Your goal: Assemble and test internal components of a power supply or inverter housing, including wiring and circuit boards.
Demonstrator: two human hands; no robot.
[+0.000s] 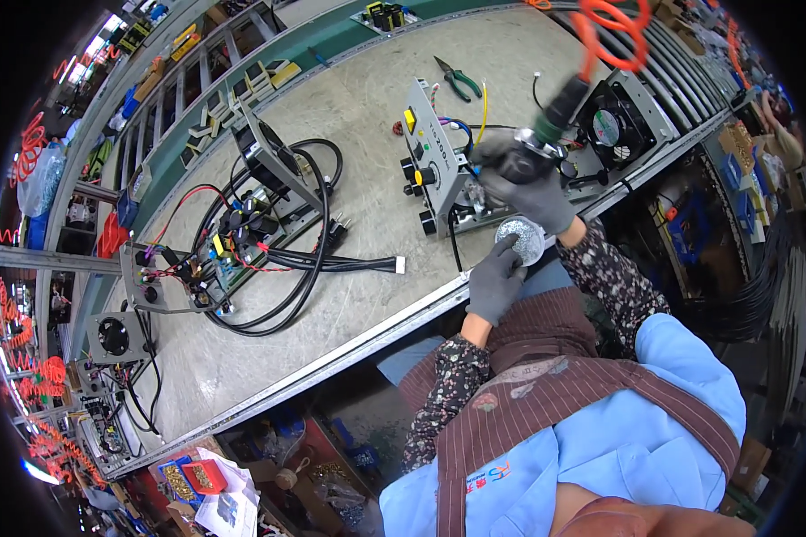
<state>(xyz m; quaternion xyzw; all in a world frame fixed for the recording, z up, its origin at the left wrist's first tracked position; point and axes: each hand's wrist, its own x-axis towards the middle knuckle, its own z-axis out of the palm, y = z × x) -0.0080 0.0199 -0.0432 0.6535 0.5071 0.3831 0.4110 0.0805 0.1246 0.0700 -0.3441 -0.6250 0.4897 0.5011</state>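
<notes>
My left hand (497,283), in a grey glove, reaches over a round dish (536,243) of small silvery screws at the table's near edge. Its fingers are bent together on the screws; whatever they pinch is too small to see. My right hand (539,199), also gloved, is closed round an air screwdriver (560,112), blurred by motion, with an orange coiled hose (613,31) above it. Beneath the tool stands an open machine chassis with a grey front panel (433,157) carrying black and yellow knobs. Part of its inside is hidden by my right hand.
Green-handled pliers (458,80) lie behind the panel. To the right stands a fan unit (613,125). Another open chassis (260,215) with looped black cable (306,291) occupies the left. Rollers (663,67) border the far right; bins of fasteners (204,476) sit below the table's left end.
</notes>
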